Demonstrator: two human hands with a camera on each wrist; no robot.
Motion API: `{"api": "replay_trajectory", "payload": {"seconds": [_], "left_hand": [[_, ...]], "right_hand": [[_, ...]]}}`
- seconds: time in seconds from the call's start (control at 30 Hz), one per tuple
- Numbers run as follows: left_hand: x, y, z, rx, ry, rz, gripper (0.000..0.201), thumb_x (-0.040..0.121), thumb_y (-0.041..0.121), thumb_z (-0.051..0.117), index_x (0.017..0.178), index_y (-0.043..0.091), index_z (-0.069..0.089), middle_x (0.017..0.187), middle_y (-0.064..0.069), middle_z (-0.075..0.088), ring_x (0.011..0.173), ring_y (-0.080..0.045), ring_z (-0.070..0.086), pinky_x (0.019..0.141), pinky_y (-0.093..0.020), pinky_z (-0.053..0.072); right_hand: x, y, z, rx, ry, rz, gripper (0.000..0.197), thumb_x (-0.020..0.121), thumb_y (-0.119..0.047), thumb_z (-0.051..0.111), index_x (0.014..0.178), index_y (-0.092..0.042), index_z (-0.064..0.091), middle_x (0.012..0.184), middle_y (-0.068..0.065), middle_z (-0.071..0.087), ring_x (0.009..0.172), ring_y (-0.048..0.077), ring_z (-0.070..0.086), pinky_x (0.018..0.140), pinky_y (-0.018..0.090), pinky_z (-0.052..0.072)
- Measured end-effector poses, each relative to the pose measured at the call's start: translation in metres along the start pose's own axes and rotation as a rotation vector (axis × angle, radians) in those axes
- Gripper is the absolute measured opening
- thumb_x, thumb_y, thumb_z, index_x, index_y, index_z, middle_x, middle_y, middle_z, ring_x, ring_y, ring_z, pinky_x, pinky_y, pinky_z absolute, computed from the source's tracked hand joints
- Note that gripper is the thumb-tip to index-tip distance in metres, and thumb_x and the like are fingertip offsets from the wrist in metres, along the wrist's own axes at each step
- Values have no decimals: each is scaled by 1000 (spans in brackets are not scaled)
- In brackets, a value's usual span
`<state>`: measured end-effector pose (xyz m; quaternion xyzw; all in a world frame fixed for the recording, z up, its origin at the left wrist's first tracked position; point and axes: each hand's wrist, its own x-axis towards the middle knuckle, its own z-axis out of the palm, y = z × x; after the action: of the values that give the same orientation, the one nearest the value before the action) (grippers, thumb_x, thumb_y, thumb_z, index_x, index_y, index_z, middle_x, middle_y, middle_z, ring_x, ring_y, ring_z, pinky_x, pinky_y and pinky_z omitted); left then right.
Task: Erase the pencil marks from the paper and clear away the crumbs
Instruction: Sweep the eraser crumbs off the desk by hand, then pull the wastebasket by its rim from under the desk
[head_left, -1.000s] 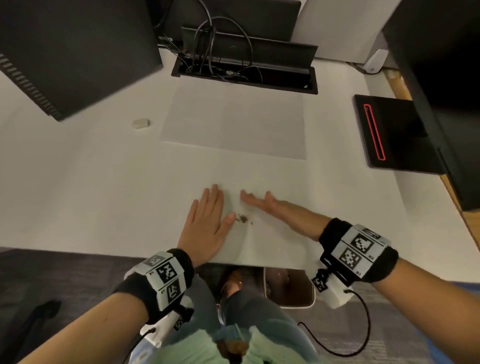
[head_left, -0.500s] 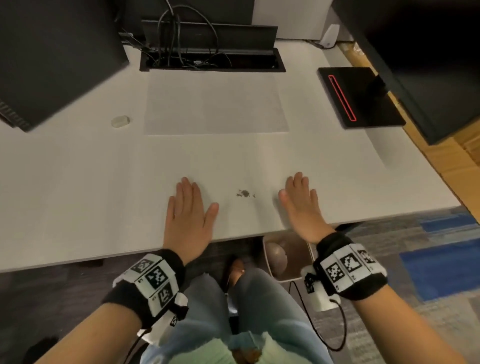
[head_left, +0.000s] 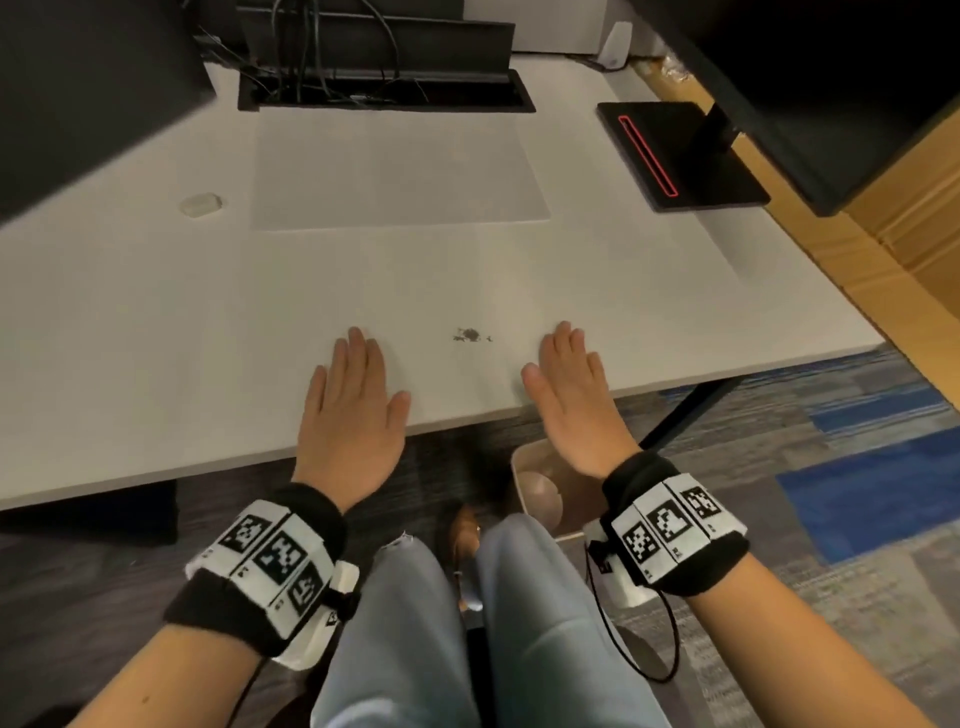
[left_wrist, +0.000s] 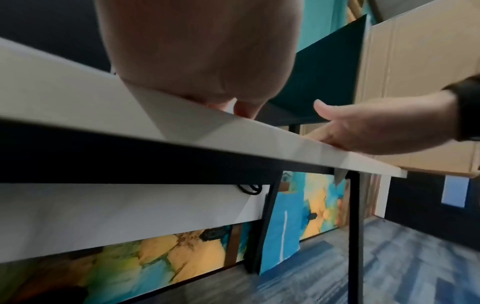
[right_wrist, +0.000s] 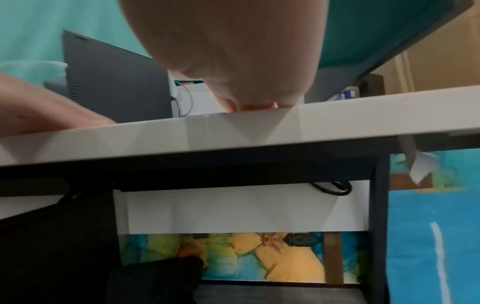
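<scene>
The paper (head_left: 397, 171) was found lying flat at the far middle of the bench (head_left: 130, 322), just in front of the cable tray (head_left: 384, 98). No pencil marks could be made out on it in the head view, so the erasing was judged complete, though faint marks could not be ruled out at this sharpness. The eraser (head_left: 201, 204) was set down on the bench to the left of the paper, apart from both hands.

The crumbs (head_left: 470, 335) were gathered into one small dark pile near the front edge of the bench, well apart from the paper. The left hand (head_left: 349, 410) and the right hand (head_left: 571, 395) were laid flat with fingers extended on either side of the pile, holding nothing and not touching it. A bin (head_left: 540, 493) was seen on the floor below the front edge, beneath the right wrist.

The clearing was judged unfinished: the pile remained to be swept off the edge, presumably into the bin.
</scene>
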<state>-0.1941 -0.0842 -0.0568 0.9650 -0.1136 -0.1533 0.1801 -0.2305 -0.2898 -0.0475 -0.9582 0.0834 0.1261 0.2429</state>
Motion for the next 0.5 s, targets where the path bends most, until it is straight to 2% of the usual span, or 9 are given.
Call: {"api": "replay_trajectory", "payload": {"seconds": [0.07,0.13,0.17,0.23,0.3,0.37,0.4,0.43,0.5], "left_hand": [[-3,11,13,26,46,42,59,102,34,16,149,8,-7,157,-8,-14,145,-17,-12,115,-30,-8],[-4,23,25,30,110,90,59,102,35,17,149,8,-6,158,-7,-13,145,-16,-10,115,-27,-8],[-4,28,31,28,143,108,59,102,34,18,150,8,-4,158,-7,-11,146,-15,-9,115,-27,-8],[-5,35,41,-26,214,152,55,102,31,22,150,10,7,159,-6,-2,146,-14,-3,115,-25,-6],[-9,44,52,-243,294,191,47,102,26,28,148,13,24,156,-2,18,143,-7,14,115,-23,-1],[-21,56,65,-590,413,205,39,101,19,36,140,17,42,144,4,44,129,2,36,115,-19,18],[-27,62,72,-741,483,213,36,100,15,39,135,19,48,134,7,52,121,3,43,109,-14,29],[-33,69,81,-835,546,228,34,98,12,40,129,20,52,125,10,56,116,3,49,102,-10,35],[-43,80,103,-885,607,279,33,94,8,41,120,22,56,114,12,58,111,2,53,98,-10,39]], "right_hand": [[-5,1,14,-91,29,-52,68,97,-48,10,149,-6,-1,157,12,-11,144,20,-14,114,32,-12],[-11,2,27,-124,85,-141,84,86,-63,0,149,-8,-1,157,9,-11,144,15,-15,112,28,-15],[-14,4,32,-124,109,-193,89,79,-64,-4,149,-9,1,158,7,-9,143,12,-15,111,27,-16],[-17,11,39,-78,137,-301,90,77,-61,-5,149,-9,6,158,5,-5,143,10,-12,111,24,-17],[-22,21,43,7,152,-397,82,83,-59,3,148,-10,13,158,4,2,145,11,-6,112,23,-14],[-29,32,44,137,157,-445,66,93,-50,16,147,-11,21,157,3,11,145,11,1,115,24,-9],[-33,40,44,225,157,-451,58,97,-42,22,146,-11,25,156,3,16,145,10,7,116,24,-5],[-38,48,44,333,167,-445,51,99,-34,27,144,-11,30,154,2,24,144,10,14,116,22,0],[-49,72,46,552,261,-400,41,100,-24,35,139,-10,41,145,2,42,136,7,33,113,17,18]]}}
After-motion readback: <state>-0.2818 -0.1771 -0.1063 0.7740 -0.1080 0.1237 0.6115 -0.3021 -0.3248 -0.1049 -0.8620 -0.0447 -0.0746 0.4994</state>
